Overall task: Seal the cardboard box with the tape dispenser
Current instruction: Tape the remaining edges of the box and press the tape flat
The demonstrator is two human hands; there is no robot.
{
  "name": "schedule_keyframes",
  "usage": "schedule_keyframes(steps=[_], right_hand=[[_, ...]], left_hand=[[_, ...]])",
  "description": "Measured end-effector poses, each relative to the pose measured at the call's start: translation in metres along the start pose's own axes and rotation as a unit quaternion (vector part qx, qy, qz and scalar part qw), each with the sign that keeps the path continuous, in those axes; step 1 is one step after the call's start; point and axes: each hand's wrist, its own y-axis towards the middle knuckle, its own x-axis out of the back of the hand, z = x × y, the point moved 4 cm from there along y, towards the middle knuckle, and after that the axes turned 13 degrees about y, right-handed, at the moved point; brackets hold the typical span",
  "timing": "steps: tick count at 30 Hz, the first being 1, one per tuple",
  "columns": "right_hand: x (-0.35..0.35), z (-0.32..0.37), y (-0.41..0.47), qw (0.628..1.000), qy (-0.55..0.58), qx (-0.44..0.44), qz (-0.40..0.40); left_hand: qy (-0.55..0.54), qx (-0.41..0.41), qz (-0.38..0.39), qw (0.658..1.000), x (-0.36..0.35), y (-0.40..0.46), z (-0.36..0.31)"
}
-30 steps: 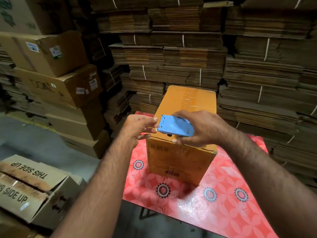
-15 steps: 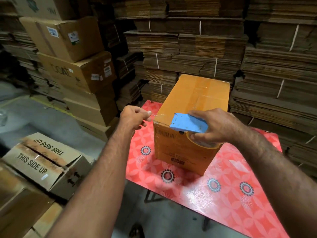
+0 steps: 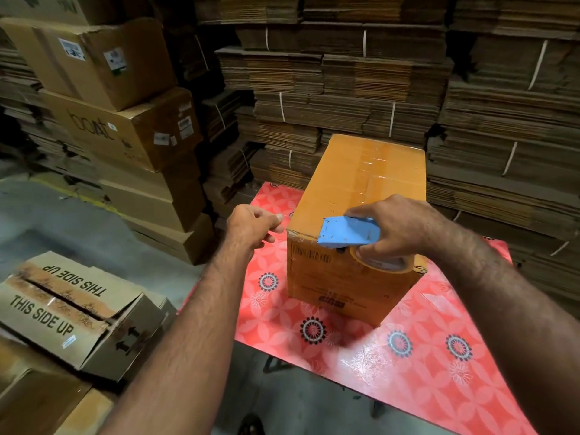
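Box (image 3: 357, 196) shut, tape dispenser (image 3: 348, 235) in right hand (image 3: 398, 227).

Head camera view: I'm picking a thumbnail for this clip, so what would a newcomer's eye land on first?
Probably the blue tape dispenser, gripped by the right hand at the near top edge of the orange cardboard box. The box stands on a red floral table cover, the brightest patch in view. The left hand pinches something small just left of the box's corner; walls of bundled flat cardboard fill the background.
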Motion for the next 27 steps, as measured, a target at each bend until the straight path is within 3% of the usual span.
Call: schedule_keyframes(steps=[27], right_hand=[[0.006, 0.025, 0.036, 0.994, -0.026, -0.046, 0.099]], left_hand=[[-0.058, 0.013, 0.099, 0.993, -0.034, 0.027, 0.037]])
